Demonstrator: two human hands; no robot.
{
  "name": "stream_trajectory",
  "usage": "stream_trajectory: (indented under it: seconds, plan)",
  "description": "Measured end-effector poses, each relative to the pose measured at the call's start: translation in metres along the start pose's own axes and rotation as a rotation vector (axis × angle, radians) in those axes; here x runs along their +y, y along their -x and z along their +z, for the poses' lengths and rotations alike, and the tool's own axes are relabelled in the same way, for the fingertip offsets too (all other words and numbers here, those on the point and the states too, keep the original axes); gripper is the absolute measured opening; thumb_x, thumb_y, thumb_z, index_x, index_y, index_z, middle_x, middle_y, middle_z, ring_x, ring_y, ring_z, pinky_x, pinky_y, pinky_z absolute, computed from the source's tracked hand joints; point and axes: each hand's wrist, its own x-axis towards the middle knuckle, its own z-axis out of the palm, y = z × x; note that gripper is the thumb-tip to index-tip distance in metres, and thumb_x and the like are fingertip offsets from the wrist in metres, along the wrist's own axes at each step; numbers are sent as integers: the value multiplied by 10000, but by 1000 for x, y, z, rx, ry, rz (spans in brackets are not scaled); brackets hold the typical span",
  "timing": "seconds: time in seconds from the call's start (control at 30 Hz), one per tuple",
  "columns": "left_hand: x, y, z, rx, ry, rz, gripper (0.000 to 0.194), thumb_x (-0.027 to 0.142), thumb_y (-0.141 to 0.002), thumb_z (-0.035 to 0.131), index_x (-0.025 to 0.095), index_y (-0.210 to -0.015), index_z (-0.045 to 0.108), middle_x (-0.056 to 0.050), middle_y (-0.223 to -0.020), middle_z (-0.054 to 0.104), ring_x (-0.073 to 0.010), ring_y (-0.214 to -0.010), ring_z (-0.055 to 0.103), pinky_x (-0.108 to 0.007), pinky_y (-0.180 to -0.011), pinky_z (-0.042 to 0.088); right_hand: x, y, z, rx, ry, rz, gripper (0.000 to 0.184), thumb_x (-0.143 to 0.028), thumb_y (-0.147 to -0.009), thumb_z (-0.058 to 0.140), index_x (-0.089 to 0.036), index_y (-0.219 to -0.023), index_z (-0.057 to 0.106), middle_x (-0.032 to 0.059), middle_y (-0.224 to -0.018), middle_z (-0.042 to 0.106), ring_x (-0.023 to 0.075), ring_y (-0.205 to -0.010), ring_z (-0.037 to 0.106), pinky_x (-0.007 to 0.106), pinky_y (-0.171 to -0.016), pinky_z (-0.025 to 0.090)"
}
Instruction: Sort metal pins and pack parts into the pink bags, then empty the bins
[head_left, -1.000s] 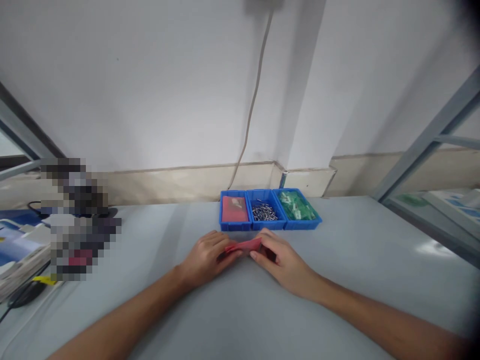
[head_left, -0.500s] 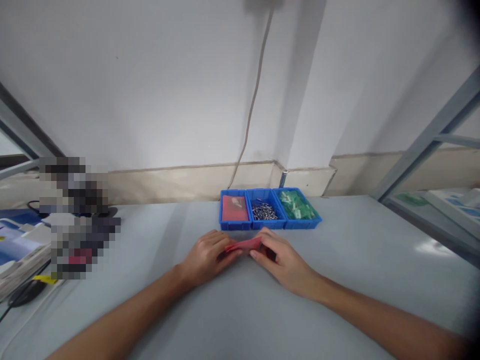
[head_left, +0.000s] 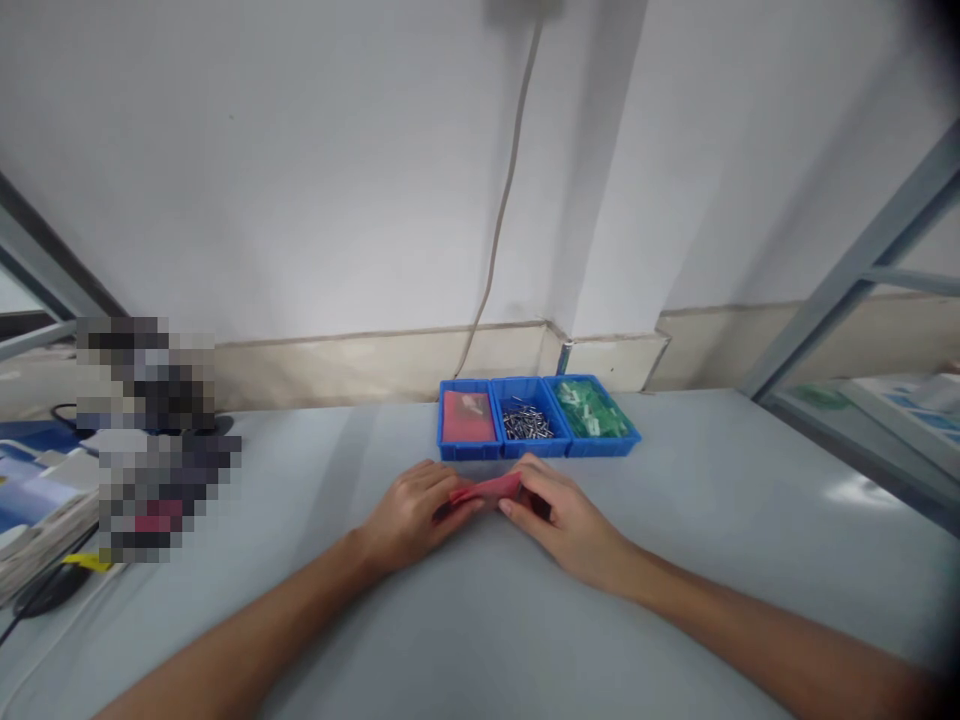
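Note:
Between my two hands a thin pink plastic bag (head_left: 491, 488) is stretched just above the grey table, in front of the bins. My left hand (head_left: 420, 510) pinches its left end between thumb and fingers. The right end is pinched in my right hand (head_left: 566, 520), its thumb below and its fingers above. My fingertips cover both ends, and I cannot make out whether anything is inside. Just beyond my hands, a blue bin (head_left: 469, 453) holds a stack of flat pink bags (head_left: 465, 420).
A middle blue bin (head_left: 534, 450) holds many small metal pins (head_left: 527, 422). Green packets (head_left: 592, 408) fill the right blue bin (head_left: 604, 448). At the left lie a dark computer mouse (head_left: 52, 590), cables and a blurred patch. A wall with a hanging cable (head_left: 501, 210) rises behind.

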Motion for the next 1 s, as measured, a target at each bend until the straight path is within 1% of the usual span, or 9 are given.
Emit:
stream_trajectory:
  seconds: [0.13, 0.3, 0.47, 0.7, 0.87, 1.0]
  plan:
    - [1, -1, 0, 5, -1, 11, 228, 307, -1065, 601, 186, -878, 652, -21, -765, 682, -166, -691, 618, -300, -671, 501, 2, 0, 0, -6, 4, 6, 192, -375, -1062, 592, -231, -997, 702, 28, -922, 585, 191, -780, 546, 330, -708, 494]
    - [2, -1, -1, -6, -9, 7, 238, 309, -1067, 603, 184, -868, 639, -18, -764, 672, -168, -693, 607, -305, -666, 494, 6, 1, 1, -18, 13, 0, 193, -348, -1074, 582, -223, -966, 680, 24, -948, 572, 187, -823, 558, 332, -745, 484]
    - [1, 0, -1, -3, -6, -1, 222, 316, -1068, 603, 190, -889, 638, -12, -781, 676, -167, -702, 610, -303, -663, 487, 5, 2, 0, -16, 12, 0, 155, -314, -1080, 579, -230, -1001, 682, 16, -952, 562, 185, -831, 557, 324, -742, 472]
    - [1, 0, 0, -14, -20, -7, 288, 335, -1076, 593, 195, -825, 598, -4, -734, 640, -161, -676, 588, -309, -648, 488, 2, 1, -3, -5, 24, -57, 195, -270, -1105, 519, -226, -995, 673, 37, -1002, 596, 206, -963, 587, 351, -875, 491]
    - [2, -1, -1, -2, -41, 6, 311, 348, -1082, 583, 191, -814, 597, 2, -713, 624, -153, -658, 577, -306, -638, 489, 2, 1, -3, -1, 13, -64, 182, -260, -1102, 527, -226, -983, 661, 40, -1027, 617, 204, -983, 602, 353, -901, 497]
    - [2, -1, -1, -13, -36, -10, 305, 341, -1077, 594, 190, -812, 589, -2, -726, 630, -155, -675, 587, -301, -640, 491, 4, 1, -2, 6, 14, -68, 176, -276, -1101, 528, -228, -1002, 666, 43, -1017, 617, 212, -974, 604, 362, -886, 504]
